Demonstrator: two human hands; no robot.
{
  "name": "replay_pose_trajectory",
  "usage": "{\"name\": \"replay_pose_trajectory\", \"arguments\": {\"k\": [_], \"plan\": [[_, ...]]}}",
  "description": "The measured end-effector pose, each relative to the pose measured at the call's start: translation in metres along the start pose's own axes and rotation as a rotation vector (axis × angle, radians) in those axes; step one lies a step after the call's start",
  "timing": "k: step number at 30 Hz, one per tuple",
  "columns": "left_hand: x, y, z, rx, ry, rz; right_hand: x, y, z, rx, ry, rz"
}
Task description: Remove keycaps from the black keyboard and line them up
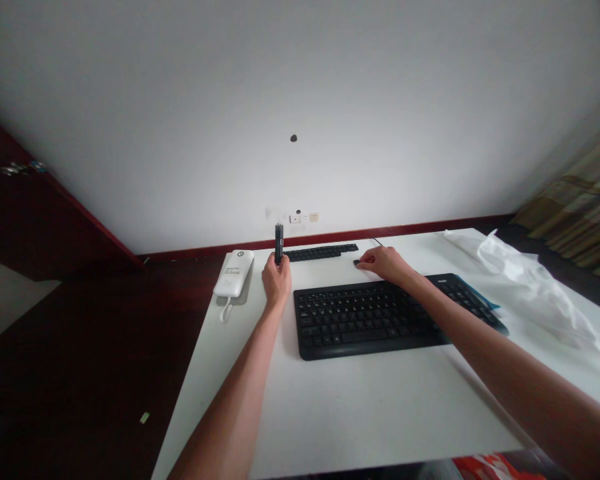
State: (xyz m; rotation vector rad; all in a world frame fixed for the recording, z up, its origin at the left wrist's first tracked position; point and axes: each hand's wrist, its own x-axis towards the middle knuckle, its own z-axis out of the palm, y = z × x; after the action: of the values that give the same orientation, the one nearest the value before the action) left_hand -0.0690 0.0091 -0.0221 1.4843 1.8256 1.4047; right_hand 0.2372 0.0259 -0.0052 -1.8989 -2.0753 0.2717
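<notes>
My left hand (pixel 277 280) is closed around a slim dark stick-like tool (pixel 279 241) that stands upright above the white table (pixel 360 400), just left of the black keyboard (pixel 380 317). My right hand (pixel 386 261) rests beyond the keyboard's far edge, its fingertips pinched on a small black piece (pixel 357 263) on the tabletop. A row of black keycaps (pixel 321 252) lies at the table's far edge between the two hands.
A white power bank (pixel 234 272) with a short cord lies at the far left corner. Crumpled white plastic wrap (pixel 530 280) covers the right side. Dark red floor surrounds the table; a white wall with sockets (pixel 305 217) stands behind.
</notes>
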Motion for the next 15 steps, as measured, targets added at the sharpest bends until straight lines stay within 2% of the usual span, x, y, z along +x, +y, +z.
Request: {"name": "replay_pose_trajectory", "arguments": {"k": [5,15], "plan": [[0.0,0.0,0.0,-0.003,-0.006,0.011,0.012,-0.007,0.004,-0.013,0.014,0.012],[0.0,0.0,0.0,-0.009,-0.003,-0.003,0.012,-0.013,0.009,-0.05,0.041,0.044]]}}
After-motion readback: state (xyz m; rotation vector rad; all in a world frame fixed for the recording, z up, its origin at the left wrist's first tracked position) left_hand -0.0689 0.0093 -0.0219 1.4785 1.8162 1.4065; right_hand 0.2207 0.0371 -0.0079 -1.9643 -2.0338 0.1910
